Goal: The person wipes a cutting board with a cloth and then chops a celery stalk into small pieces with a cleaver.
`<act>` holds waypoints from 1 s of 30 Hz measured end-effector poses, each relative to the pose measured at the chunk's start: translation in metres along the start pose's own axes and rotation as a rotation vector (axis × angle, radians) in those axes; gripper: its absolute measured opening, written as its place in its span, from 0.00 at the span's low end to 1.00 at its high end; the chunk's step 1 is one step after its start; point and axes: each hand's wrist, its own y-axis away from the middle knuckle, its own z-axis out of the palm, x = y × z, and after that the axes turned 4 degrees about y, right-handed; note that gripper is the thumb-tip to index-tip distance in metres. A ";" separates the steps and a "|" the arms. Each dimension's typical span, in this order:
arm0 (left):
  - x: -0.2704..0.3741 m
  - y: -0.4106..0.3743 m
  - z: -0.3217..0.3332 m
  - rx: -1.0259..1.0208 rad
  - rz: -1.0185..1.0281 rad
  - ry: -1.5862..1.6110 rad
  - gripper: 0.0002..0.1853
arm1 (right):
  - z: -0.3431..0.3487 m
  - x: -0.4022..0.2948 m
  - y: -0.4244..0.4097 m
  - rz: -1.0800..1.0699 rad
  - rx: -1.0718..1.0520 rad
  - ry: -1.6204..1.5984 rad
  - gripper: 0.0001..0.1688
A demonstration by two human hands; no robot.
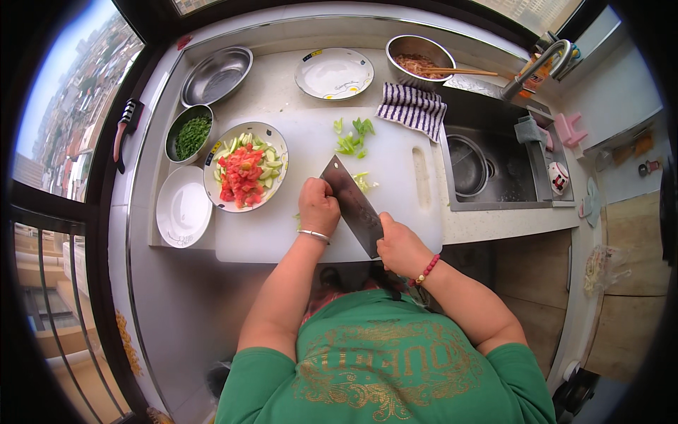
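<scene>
My right hand [402, 246] grips the handle of a cleaver [352, 204], whose dark blade slants across the white cutting board [307, 148]. My left hand [319, 206] is curled on the board beside the blade. A bit of green vegetable [296, 216] pokes out from under it; the rest of what the fingers hold is hidden. Pale chopped pieces [363, 182] lie just right of the blade. Farther up the board are cut green pieces [350, 142], perhaps pepper or scallion. A patterned plate [283, 143] on the board's left side holds diced tomato [242, 177] over pale green slices [273, 164].
Left of the board stand a bowl of chopped greens [192, 137] and a white plate [183, 206]. Behind are a metal bowl [218, 77], a patterned plate [333, 74] and a bowl of minced meat [418, 64] with chopsticks [466, 71]. A striped cloth [413, 108] lies by the sink [511, 185].
</scene>
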 end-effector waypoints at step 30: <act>0.009 0.014 -0.026 -0.114 0.148 -0.100 0.09 | -0.012 -0.009 0.026 -0.088 0.173 0.352 0.12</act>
